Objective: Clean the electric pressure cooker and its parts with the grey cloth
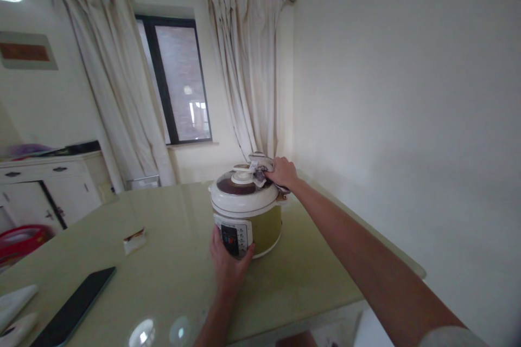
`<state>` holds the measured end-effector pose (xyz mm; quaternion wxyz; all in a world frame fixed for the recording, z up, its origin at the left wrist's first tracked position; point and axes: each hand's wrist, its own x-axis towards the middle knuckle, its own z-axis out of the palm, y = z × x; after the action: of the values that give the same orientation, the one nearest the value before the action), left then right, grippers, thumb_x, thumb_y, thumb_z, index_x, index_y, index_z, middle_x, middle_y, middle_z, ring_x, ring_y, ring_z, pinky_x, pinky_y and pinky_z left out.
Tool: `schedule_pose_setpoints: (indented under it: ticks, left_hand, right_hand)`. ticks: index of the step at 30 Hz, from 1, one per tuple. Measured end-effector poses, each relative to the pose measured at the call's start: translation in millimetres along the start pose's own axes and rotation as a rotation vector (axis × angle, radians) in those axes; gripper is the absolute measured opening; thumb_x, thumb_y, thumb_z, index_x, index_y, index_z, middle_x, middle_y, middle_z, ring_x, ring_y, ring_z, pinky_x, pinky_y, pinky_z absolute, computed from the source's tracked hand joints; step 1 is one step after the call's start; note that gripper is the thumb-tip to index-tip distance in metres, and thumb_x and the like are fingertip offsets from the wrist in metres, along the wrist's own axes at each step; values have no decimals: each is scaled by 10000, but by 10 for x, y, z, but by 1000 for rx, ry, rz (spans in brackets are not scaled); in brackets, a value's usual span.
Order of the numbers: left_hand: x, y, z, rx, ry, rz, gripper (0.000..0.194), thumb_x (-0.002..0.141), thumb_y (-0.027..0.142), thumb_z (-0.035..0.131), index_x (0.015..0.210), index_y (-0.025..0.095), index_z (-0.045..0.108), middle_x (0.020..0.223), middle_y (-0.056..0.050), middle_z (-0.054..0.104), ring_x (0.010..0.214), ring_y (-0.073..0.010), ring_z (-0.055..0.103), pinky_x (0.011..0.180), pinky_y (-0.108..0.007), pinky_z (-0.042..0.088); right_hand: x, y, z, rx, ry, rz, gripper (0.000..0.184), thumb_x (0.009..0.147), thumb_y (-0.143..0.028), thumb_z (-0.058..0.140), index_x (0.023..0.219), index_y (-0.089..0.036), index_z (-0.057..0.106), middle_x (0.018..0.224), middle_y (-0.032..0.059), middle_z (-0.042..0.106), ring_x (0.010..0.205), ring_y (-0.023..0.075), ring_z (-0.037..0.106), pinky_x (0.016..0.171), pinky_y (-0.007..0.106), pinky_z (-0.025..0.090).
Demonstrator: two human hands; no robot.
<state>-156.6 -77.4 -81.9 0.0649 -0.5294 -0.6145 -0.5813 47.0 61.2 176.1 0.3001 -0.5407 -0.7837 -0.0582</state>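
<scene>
A white electric pressure cooker with a dark-topped lid and a front control panel stands upright on the table. My left hand grips its lower front, fingers and thumb on either side of the panel. At the right side of the lid, my right hand is closed on a crumpled patterned cloth. The cloth touches the lid beside the white centre handle. Some of my right fingers are hidden behind the cloth and my hand.
The pale green tabletop runs up to the wall on the right. A dark phone, a small packet and white objects lie to the left. A red basin and a white cabinet stand beyond the table's left side.
</scene>
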Motion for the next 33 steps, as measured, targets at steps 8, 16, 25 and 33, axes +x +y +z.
schedule_pose_setpoints:
  ticks: [8, 16, 25, 33]
  left_hand:
    - [-23, 119, 37, -8, 59, 17, 1146, 845, 605, 770, 1718, 128, 202, 1645, -294, 430, 1556, -460, 408, 1244, -681, 376]
    - [-24, 79, 19, 20, 32, -30, 1183, 811, 619, 791, 1723, 148, 202, 1649, -277, 436, 1542, -478, 425, 1226, -672, 412]
    - [43, 114, -80, -13, -11, -52, 1125, 764, 654, 806, 1647, 114, 366, 1560, -277, 539, 1491, -481, 489, 1196, -661, 446]
    - [-24, 110, -54, -40, 1, -55, 1186, 801, 640, 795, 1719, 135, 240, 1677, -275, 430, 1565, -449, 416, 1265, -650, 376]
  right_hand:
    - [-593, -431, -263, -51, -18, -442, 409, 820, -565, 844, 1094, -263, 821, 1156, 74, 774, 1211, 307, 641, 1044, 446, 473]
    - [-223, -1376, 162, -49, -17, -473, 473, 958, -642, 675, 1197, -254, 801, 1195, 122, 763, 1250, 341, 623, 1040, 517, 477]
    - [-359, -1138, 65, 54, -82, -805, 477, 900, -559, 781, 1293, -288, 764, 1370, 63, 714, 1326, 301, 566, 1142, 485, 414]
    - [-286, 171, -103, 99, -55, -484, 310, 861, -288, 768, 1158, -207, 803, 1246, 93, 748, 1179, 269, 650, 1078, 396, 489]
